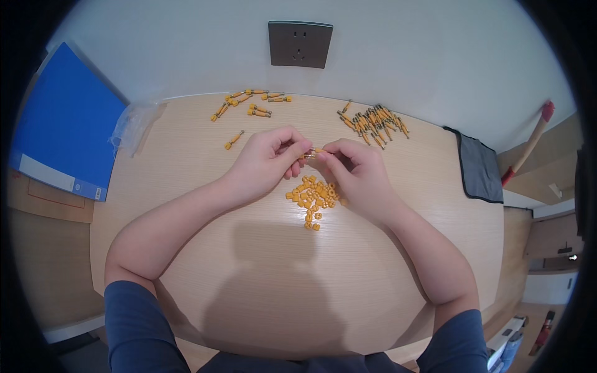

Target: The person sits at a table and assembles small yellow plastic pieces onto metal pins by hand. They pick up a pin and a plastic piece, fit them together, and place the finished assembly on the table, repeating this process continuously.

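Over the middle of a wooden table (270, 279), my left hand (275, 156) pinches small yellow-and-metal fastener parts (308, 156) between thumb and fingers. From the other side my right hand (354, 170) grips their right end; how the parts fit together is too small to tell. Just below both hands lies a loose pile of short yellow plastic caps (317, 193). A heap of yellow-and-metal connecting bolts (375, 122) rests at the back right. Several such bolts with yellow caps on one end (260, 112) lie at the back left, one (234, 140) close beside my left hand.
A blue folder (70, 121) and a clear plastic bag (135, 126) are at the left edge. A dark grey cloth (478, 165) hangs over the right edge, near a wooden stick with red ends (529, 144). Behind the table, the wall carries a socket plate (300, 44).
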`<state>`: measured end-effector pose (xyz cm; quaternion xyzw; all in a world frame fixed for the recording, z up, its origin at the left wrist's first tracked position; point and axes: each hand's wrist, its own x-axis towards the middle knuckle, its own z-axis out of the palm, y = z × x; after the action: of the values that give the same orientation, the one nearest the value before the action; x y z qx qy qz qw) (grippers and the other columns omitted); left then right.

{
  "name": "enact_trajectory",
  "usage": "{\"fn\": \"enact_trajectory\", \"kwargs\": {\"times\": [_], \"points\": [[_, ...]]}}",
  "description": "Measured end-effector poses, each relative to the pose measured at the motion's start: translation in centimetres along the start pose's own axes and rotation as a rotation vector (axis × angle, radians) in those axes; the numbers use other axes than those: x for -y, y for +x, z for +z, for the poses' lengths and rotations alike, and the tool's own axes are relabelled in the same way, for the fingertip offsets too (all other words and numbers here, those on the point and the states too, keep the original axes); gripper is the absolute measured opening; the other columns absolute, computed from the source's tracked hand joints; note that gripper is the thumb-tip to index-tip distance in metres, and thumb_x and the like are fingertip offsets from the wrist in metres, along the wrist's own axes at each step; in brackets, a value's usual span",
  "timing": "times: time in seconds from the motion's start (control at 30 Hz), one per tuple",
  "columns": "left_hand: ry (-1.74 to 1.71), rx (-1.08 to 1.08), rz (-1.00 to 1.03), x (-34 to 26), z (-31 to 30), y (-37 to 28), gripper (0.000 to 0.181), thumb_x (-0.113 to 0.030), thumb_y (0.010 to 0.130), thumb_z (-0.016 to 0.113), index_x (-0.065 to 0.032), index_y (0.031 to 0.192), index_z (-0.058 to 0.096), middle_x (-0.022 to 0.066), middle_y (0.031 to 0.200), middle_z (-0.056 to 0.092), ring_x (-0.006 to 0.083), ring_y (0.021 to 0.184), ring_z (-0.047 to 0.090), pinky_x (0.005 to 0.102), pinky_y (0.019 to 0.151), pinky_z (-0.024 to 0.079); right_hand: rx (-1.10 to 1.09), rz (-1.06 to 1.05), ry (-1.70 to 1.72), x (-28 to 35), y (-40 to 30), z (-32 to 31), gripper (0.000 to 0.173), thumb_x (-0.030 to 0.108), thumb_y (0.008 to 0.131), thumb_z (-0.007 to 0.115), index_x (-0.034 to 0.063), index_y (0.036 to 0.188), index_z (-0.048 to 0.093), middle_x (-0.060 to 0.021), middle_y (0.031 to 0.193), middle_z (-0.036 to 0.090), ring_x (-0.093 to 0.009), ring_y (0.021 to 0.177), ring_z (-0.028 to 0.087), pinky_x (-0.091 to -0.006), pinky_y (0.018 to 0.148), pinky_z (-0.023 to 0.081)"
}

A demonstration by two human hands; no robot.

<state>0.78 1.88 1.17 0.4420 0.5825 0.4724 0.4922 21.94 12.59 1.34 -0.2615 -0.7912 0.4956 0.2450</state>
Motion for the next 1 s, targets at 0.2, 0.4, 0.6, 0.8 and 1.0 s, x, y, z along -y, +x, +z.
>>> {"fn": "enact_trajectory", "kwargs": {"times": [0.2, 0.4, 0.6, 0.8, 1.0], "points": [[-0.148, 0.023, 0.093, 0.1, 0.4, -0.1, 0.012, -0.013, 0.118, 0.065, -0.0017, 0.123, 0.068, 0.0038, 0.104, 0.072, 0.0081, 0.09, 0.067, 0.0265, 0.082, 0.059, -0.007, -0.007, -0.004, 0.0, 0.0, 0.1, 0.019, 0.015, 0.111, 0.077, -0.0031, 0.105, 0.079, -0.005, 0.074, 0.069, -0.01, 0.065, 0.06, -0.0301, 0.061, 0.049], [-0.071, 0.054, 0.083, 0.4, 0.0, 0.1, 0.013, -0.014, 0.118, 0.067, -0.003, 0.125, 0.068, 0.0018, 0.102, 0.072, 0.0068, 0.088, 0.066, 0.0252, 0.08, 0.057, 0.006, 0.016, -0.013, 0.1, 0.0, 0.0, 0.019, 0.015, 0.111, 0.077, -0.0031, 0.105, 0.079, -0.0061, 0.076, 0.07, -0.011, 0.066, 0.062, -0.0303, 0.062, 0.05], [0.017, -0.039, 0.015, 0.2, 0.1, 0.1, 0.022, -0.022, 0.118, 0.068, -0.0015, 0.113, 0.074, -0.0006, 0.088, 0.069, 0.0046, 0.076, 0.061, 0.0237, 0.069, 0.052, -0.004, -0.026, -0.049, 0.1, -0.1, -0.1, 0.018, 0.015, 0.109, 0.079, -0.0033, 0.108, 0.081, -0.0083, 0.081, 0.073, -0.013, 0.07, 0.064, -0.0311, 0.065, 0.052], [0.058, -0.105, 0.036, -0.1, 0.4, -0.3, 0.03, -0.027, 0.117, 0.07, -0.0004, 0.104, 0.076, -0.0014, 0.083, 0.067, 0.0044, 0.069, 0.057, 0.0243, 0.064, 0.048, -0.002, -0.115, -0.063, -0.1, -0.2, 0.0, 0.018, 0.014, 0.107, 0.081, -0.0038, 0.108, 0.081, -0.0098, 0.085, 0.075, -0.016, 0.071, 0.066, -0.0326, 0.066, 0.053], [0.092, -0.123, 0.039, -0.2, 0.5, -0.4, 0.03, -0.024, 0.118, 0.07, -0.0034, 0.097, 0.075, -0.0024, 0.082, 0.067, 0.0027, 0.068, 0.054, 0.0221, 0.063, 0.045, -0.007, -0.219, -0.123, -0.7, -0.1, -0.1, 0.016, 0.012, 0.105, 0.082, -0.0036, 0.107, 0.081, -0.0123, 0.086, 0.074, -0.02, 0.071, 0.067, -0.035, 0.066, 0.054]]}}
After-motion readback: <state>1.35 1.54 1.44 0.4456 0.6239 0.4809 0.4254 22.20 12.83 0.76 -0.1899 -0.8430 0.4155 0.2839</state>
